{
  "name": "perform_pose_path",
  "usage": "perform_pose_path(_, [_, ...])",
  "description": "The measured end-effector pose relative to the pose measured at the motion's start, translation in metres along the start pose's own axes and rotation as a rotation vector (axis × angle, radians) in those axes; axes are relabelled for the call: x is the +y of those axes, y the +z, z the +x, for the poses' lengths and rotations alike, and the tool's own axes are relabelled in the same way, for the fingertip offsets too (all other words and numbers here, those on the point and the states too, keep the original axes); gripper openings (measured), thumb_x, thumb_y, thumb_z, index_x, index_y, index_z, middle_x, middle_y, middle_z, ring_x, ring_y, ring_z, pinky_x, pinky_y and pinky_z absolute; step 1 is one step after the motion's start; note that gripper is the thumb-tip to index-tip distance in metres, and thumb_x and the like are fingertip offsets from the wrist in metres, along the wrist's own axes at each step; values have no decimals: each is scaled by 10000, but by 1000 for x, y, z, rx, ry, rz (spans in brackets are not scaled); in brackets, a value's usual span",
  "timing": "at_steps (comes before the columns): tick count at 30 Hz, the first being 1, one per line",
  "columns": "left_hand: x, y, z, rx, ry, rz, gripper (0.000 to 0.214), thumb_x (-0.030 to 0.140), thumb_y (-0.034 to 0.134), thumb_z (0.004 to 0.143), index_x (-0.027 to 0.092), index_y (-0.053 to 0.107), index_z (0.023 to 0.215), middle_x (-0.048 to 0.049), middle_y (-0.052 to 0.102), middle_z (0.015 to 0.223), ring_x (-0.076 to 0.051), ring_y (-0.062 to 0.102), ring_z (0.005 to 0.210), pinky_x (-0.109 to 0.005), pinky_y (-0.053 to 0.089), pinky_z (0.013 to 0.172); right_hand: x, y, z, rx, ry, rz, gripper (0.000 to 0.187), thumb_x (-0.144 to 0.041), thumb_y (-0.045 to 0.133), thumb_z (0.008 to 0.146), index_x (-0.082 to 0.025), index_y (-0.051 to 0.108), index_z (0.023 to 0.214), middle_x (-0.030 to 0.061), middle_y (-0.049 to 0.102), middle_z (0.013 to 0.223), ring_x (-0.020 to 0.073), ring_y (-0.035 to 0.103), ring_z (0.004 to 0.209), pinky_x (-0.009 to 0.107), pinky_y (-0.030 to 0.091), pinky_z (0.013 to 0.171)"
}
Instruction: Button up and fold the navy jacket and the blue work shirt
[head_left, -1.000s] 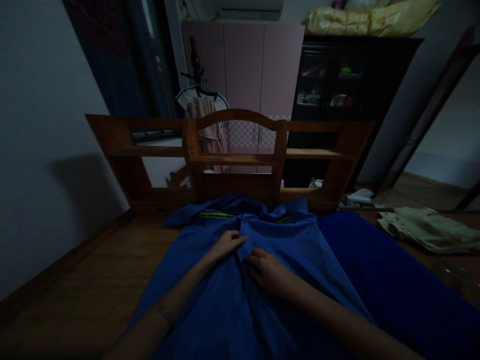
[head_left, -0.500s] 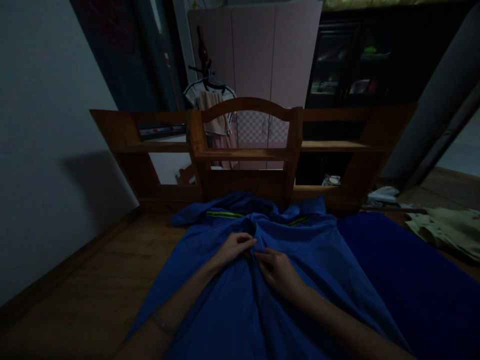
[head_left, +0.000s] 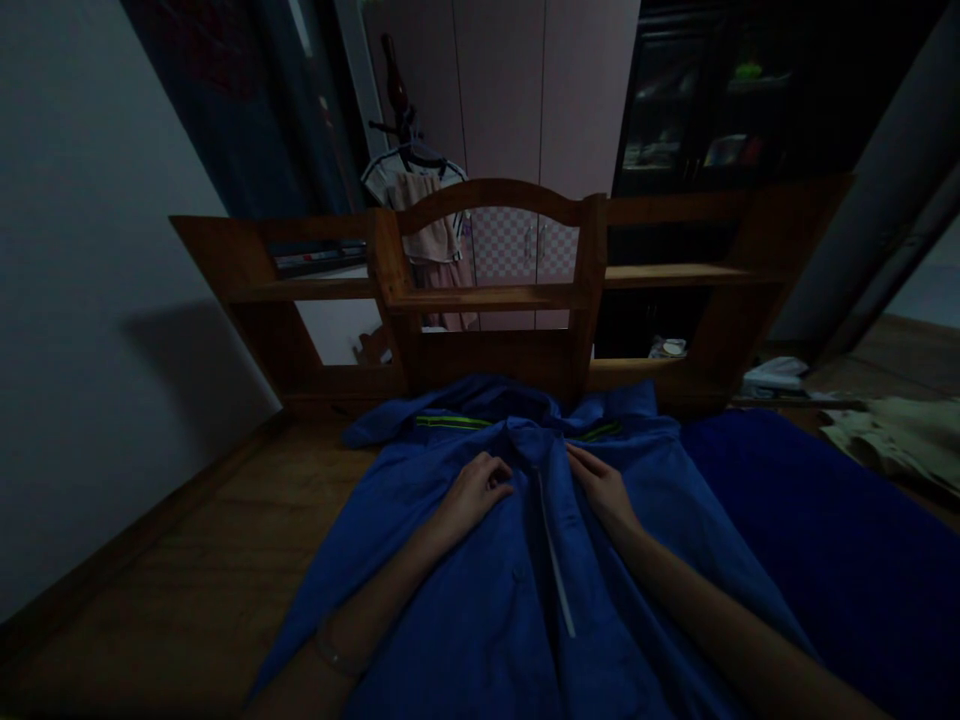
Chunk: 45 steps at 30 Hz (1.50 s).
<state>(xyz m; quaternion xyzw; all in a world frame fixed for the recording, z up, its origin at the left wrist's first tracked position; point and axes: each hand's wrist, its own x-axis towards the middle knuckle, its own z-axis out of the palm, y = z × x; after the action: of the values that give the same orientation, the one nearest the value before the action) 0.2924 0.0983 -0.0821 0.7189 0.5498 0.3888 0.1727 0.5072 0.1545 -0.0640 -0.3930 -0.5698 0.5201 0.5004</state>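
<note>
1. Compared with the earlier frames, the hands stand farther apart: the left hand (head_left: 474, 492) and the right hand (head_left: 604, 490) nearly met over the middle of the blue garment (head_left: 480, 600), and now a wide strip of cloth shows between them.
2. A thin pale line (head_left: 556, 560) has come into sight along the garment's front opening, slanting down toward the wearer.
3. The left hand lies on the cloth left of the opening, fingers loosely curled; whether it pinches any fabric I cannot tell.
4. The right hand lies along the flap right of that line, its visible fingers nearly straight; whether the thumb grips underneath cannot be told.
5. The garment lies spread out, its upper end close to the wooden headboard (head_left: 495, 298), with green stripes (head_left: 454, 423) near that end. Contact with the headboard cannot be made out.
6. Past the garment's left edge, a broad stretch of wooden boards (head_left: 195, 560) runs to the wall (head_left: 97, 250), leaving sideways room for the left arm.
7. The right edge borders a darker blue cloth (head_left: 810, 540), low and flat; a pale cloth (head_left: 900, 435) lies farther right.
</note>
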Motion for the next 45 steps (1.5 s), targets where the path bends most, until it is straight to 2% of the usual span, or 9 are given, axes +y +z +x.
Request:
perform_pose_path(4, [1, 0, -2, 10, -28, 21, 77, 219, 609, 759, 185, 607, 828, -30, 578, 823, -172, 548, 761, -272, 419, 685, 7, 8, -1, -87, -37, -75, 398, -452, 667, 735, -204, 690, 1046, 49, 682, 1058, 231, 619, 1008, 365, 490, 900])
perform_pose_path(7, [4, 1, -6, 40, -23, -17, 50, 201, 572, 772, 194, 588, 819, -23, 600, 798, -175, 568, 760, -270, 420, 681, 6, 16, -6, -176, -95, -172, 373, -453, 646, 758, -195, 699, 1022, 55, 689, 993, 208, 635, 896, 315, 522, 766])
perform_pose_path(9, [10, 3, -8, 54, -48, -103, 81, 177, 524, 782, 198, 581, 836, -19, 622, 784, -172, 591, 749, -259, 431, 662, 3, 21, -11, -226, -185, -268, 329, -438, 633, 777, -193, 714, 981, 47, 680, 900, 179, 622, 803, 277, 508, 683])
perform_pose_path(13, [20, 8, -10, 73, -116, -295, 196, 104, 459, 748, 189, 591, 865, -31, 669, 826, -163, 633, 739, -242, 469, 640, -1, 27, -22, -295, -391, -409, 213, -358, 618, 816, -202, 728, 909, 35, 641, 810, 147, 589, 735, 250, 469, 652])
perform_pose_path(20, [13, 10, -8, 79, -198, -547, 140, 130, 590, 692, 135, 629, 826, -62, 685, 799, -180, 663, 747, -289, 527, 711, -10, 28, -30, -288, -573, -569, 192, -298, 536, 879, -241, 702, 958, 30, 660, 838, 152, 607, 738, 260, 462, 672])
perform_pose_path(30, [16, 7, -6, 82, -333, -743, 195, 134, 684, 623, 97, 653, 812, -55, 686, 712, -147, 650, 648, -249, 517, 657, -8, 27, -27, -299, -508, -518, 165, -299, 561, 858, -220, 685, 933, 19, 669, 862, 154, 616, 776, 258, 475, 697])
perform_pose_path(37, [23, 7, -3, 110, -342, -737, 194, 143, 705, 617, 97, 657, 800, -66, 687, 740, -164, 653, 690, -261, 515, 670, -3, 30, -19, -350, -330, -390, 196, -330, 596, 815, -184, 624, 943, 11, 632, 830, 139, 587, 754, 242, 468, 666])
perform_pose_path(40, [36, 0, 3, 103, -305, -738, 194, 175, 718, 636, 96, 654, 801, -67, 683, 744, -161, 648, 685, -266, 514, 678, -9, 26, -14, -356, -305, -307, 226, -355, 611, 797, -177, 600, 935, 5, 604, 820, 129, 567, 752, 230, 460, 663])
perform_pose_path(45, [49, -1, 2, 100, -207, -747, 242, 246, 700, 705, 107, 659, 900, -80, 683, 887, -172, 647, 813, -274, 507, 769, -15, 18, -8, -342, -327, -280, 251, -362, 636, 774, -175, 578, 932, 1, 564, 813, 124, 543, 751, 225, 458, 672])
